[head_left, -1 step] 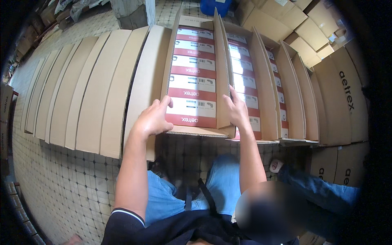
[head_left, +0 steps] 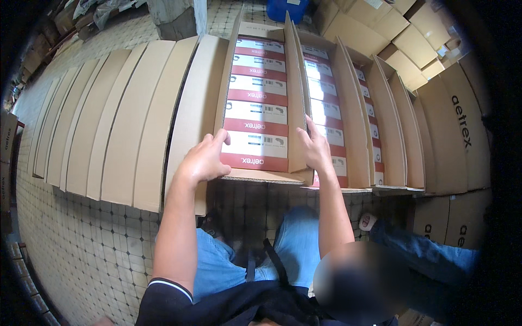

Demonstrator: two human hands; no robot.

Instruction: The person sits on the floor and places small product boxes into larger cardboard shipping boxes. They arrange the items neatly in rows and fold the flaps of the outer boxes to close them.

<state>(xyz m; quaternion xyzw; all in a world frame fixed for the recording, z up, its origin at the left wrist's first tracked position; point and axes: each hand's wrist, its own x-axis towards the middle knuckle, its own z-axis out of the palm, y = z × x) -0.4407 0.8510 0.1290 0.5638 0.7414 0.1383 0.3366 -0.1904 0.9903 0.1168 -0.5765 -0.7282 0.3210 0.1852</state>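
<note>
The left hand [head_left: 205, 160] is curling over the near left corner of an open cardboard carton [head_left: 265, 175] lying on the tiled floor [head_left: 81, 239], fingers gripping its front edge. The right hand [head_left: 314, 148] is pressing flat and open against the carton's right flap [head_left: 293, 98]. Inside, red-and-white boxes [head_left: 255, 117] are sitting in a row. More open cartons [head_left: 353, 136] are standing just beside it on the right, and flattened cardboard sheets [head_left: 109, 125] are lying on the left.
</note>
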